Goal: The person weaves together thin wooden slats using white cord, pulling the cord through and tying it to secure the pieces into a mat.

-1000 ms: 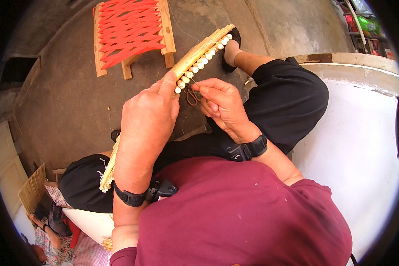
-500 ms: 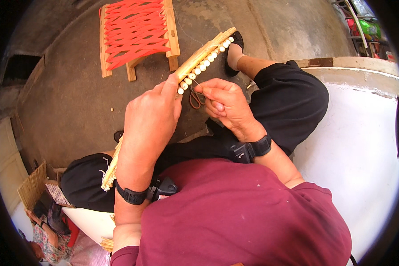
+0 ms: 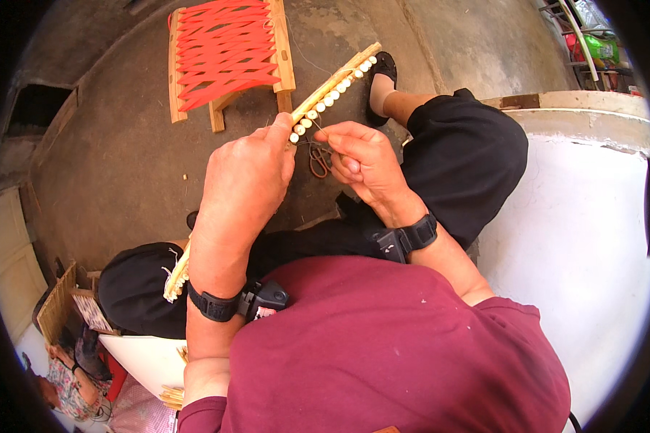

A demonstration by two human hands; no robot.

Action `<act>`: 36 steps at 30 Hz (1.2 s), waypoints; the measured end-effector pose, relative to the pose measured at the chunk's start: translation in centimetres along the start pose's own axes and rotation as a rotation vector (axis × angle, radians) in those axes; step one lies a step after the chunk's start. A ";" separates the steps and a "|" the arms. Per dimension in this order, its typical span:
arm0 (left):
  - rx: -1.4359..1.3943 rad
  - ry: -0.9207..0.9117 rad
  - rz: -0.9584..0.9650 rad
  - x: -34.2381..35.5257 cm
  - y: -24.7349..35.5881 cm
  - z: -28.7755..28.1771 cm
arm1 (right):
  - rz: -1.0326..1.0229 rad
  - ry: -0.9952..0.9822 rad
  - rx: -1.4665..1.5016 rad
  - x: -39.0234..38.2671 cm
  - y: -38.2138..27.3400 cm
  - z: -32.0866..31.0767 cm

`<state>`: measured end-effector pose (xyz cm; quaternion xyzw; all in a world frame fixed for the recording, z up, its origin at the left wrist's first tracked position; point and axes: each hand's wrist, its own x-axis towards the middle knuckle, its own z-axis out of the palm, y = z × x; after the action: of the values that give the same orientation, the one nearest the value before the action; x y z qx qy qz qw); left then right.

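Note:
My left hand [image 3: 249, 173] grips a narrow row of bundled straw-coloured sticks [image 3: 343, 66] that slants up to the right, with round pale ends lined along its lower side. My right hand [image 3: 361, 162] pinches a thin strand, thread or needle I cannot tell, running up to those round ends. Reddish scissor loops [image 3: 318, 160] show just left of its fingers, partly hidden. A second straw bundle with loose white threads [image 3: 175, 281] lies by my left forearm, partly covered by it.
A wooden stool [image 3: 282, 54] with red woven straps stands ahead on the concrete floor [image 3: 108, 151]. My legs are spread below my hands. A white ledge [image 3: 570, 202] is at right, a rack [image 3: 592, 47] behind it. Another person [image 3: 76, 382] is at lower left beside woven panels [image 3: 60, 303].
Against the view from half a second ago, the bundle's top end and both hands sit slightly higher in the picture. Both grips look the same throughout.

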<state>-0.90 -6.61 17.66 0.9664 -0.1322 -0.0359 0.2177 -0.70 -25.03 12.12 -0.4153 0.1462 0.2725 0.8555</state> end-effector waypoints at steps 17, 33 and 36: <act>0.013 0.009 0.007 -0.3 -0.4 -0.2 | 0.011 -0.022 0.007 0.9 -0.1 0.8; -0.043 -0.037 -0.083 -0.3 0.1 -0.3 | -0.038 -0.014 -0.436 0.4 -0.7 0.5; -0.134 0.048 -0.008 -0.6 0.2 0.5 | -0.081 -0.035 -0.563 0.1 -0.8 0.1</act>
<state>-1.60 -6.80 17.30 0.9507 -0.1206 -0.0224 0.2847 -0.13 -25.33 12.68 -0.6370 0.0331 0.2750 0.7193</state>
